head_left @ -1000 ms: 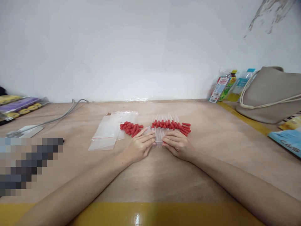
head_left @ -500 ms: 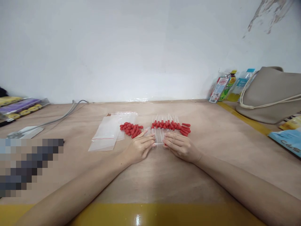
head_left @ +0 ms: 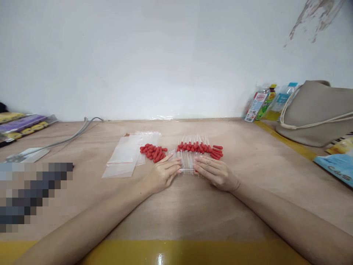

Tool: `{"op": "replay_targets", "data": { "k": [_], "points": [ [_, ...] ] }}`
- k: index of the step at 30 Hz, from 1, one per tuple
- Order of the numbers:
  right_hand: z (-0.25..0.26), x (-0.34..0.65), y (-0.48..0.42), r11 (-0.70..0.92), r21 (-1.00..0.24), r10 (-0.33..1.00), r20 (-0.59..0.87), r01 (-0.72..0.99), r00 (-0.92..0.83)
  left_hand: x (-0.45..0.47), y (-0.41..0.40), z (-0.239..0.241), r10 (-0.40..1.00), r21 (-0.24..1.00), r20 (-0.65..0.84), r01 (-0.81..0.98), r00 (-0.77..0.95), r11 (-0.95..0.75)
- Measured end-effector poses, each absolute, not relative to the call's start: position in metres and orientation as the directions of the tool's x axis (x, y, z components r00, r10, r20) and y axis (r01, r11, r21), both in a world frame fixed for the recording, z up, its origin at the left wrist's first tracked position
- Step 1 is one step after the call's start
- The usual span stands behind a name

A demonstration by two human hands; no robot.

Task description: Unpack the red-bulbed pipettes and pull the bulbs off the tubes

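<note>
Between my hands lies a row of clear glass dropper tubes (head_left: 187, 159), side by side on the table. One tube lies crosswise at their near ends, between my fingertips. My left hand (head_left: 164, 173) is closed at the row's left side, its fingers pressed together against the tubes. My right hand (head_left: 213, 171) is closed in the same way at the right side, with a bit of red under its fingertips. Just behind is a row of droppers with red rubber bulbs (head_left: 194, 147), their glass tips pointing away. Loose red bulbs (head_left: 152, 151) are heaped beyond my left hand.
Clear zip bags (head_left: 124, 154) lie left of the bulbs. A grey cable (head_left: 73, 137) runs along the far left, near yellow and purple packs (head_left: 24, 125). Bottles (head_left: 282, 99), a grey bag (head_left: 317, 110) and a blue packet (head_left: 336, 169) stand or lie at the right.
My right hand has shifted slightly right, showing a little more of the glass tubes between the hands. My left hand stays nearly in place. The view has tilted very slightly.
</note>
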State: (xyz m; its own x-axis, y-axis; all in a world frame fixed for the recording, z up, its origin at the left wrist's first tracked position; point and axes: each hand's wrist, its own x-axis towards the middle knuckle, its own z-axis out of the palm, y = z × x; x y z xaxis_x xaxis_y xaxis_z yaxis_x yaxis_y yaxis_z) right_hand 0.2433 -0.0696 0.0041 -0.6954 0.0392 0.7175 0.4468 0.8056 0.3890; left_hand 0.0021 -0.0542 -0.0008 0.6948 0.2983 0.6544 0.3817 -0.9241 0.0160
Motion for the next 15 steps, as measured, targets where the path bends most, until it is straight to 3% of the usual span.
{"op": "replay_targets", "data": {
  "k": [8, 11, 15],
  "points": [
    [0.004, 0.254, -0.067, 0.815, 0.276, 0.125, 0.774, 0.51, -0.62, -0.002, -0.056, 0.004, 0.314, -0.01, 0.71, 0.454, 0.631, -0.891],
    [0.002, 0.266, -0.058, 0.711, 0.099, 0.292, 0.86, 0.696, -0.42, -0.006, -0.053, 0.006, 0.381, 0.006, 0.752, 0.573, 0.538, -0.82],
    [-0.001, 0.28, -0.04, 0.519, -0.262, 0.522, 0.851, 0.814, -0.058, -0.008, -0.048, 0.005, 0.409, 0.014, 0.793, 0.659, 0.451, -0.752]
  ]
}}
